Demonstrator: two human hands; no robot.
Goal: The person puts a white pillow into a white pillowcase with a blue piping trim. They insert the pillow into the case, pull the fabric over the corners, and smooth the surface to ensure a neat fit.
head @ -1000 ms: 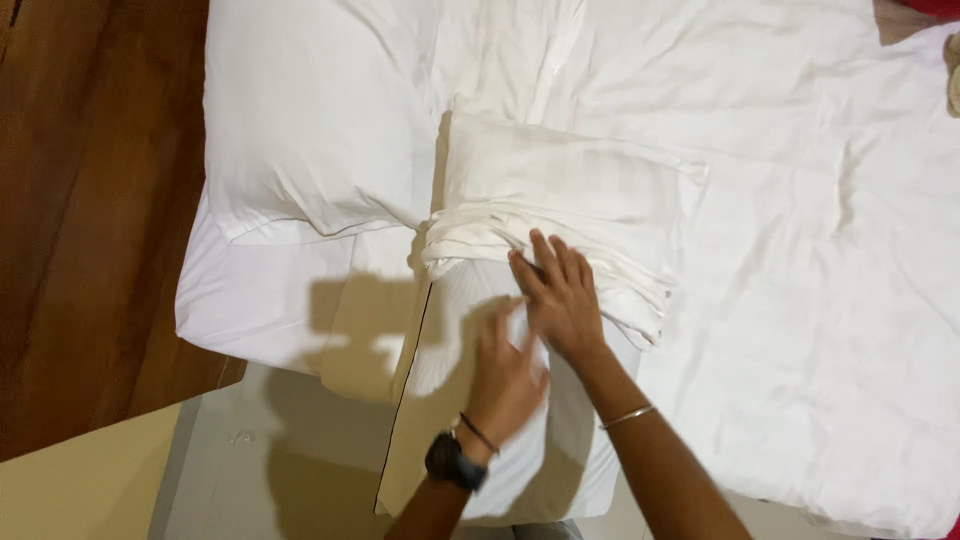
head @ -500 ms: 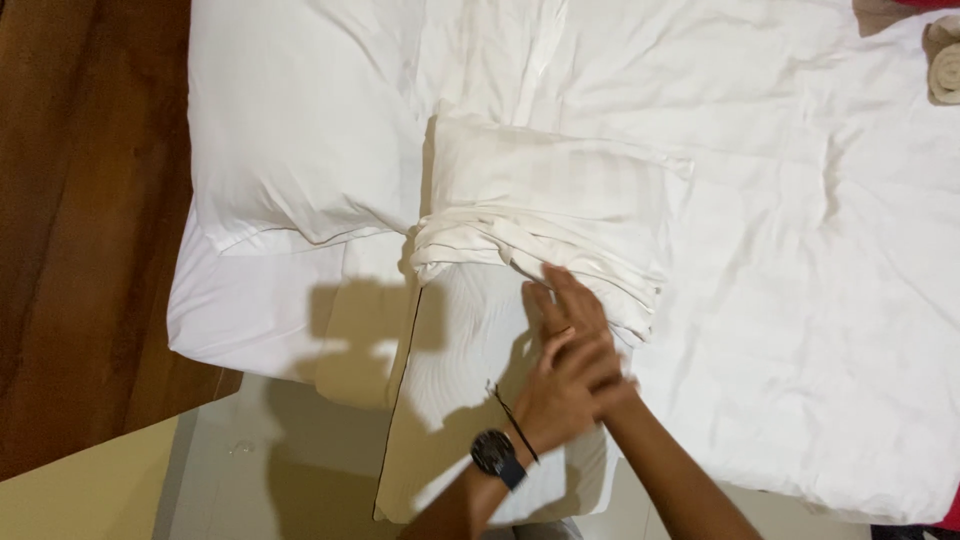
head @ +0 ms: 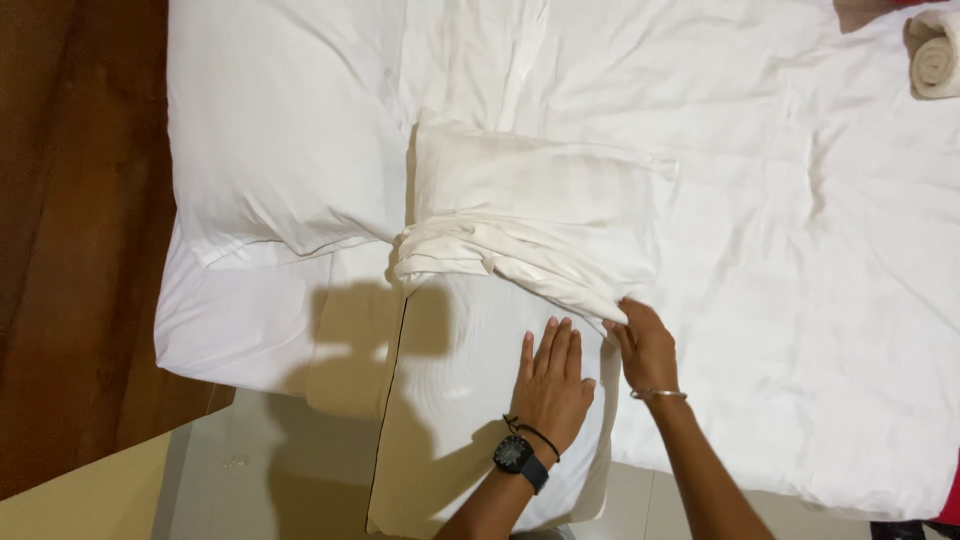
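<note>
A bare white pillow (head: 470, 400) lies at the near edge of the bed, its white pillowcase (head: 530, 215) bunched up across its far half. My left hand (head: 552, 385), with a black watch and a thin wristband, lies flat on the bare pillow with fingers together. My right hand (head: 645, 345), wearing a thin bangle, pinches the bunched hem of the pillowcase at the pillow's right side.
A second white pillow (head: 285, 130) lies to the left. The white bedsheet (head: 800, 300) spreads wrinkled to the right, with a rolled beige towel (head: 935, 60) at the far right corner. Dark wood floor (head: 70, 250) runs along the left; a pale yellow surface (head: 90, 500) sits at lower left.
My hands were overlapped on the pillowcase hem; now they have parted. The left hand lies flat on the bare pillow and the right has shifted right along the hem.
</note>
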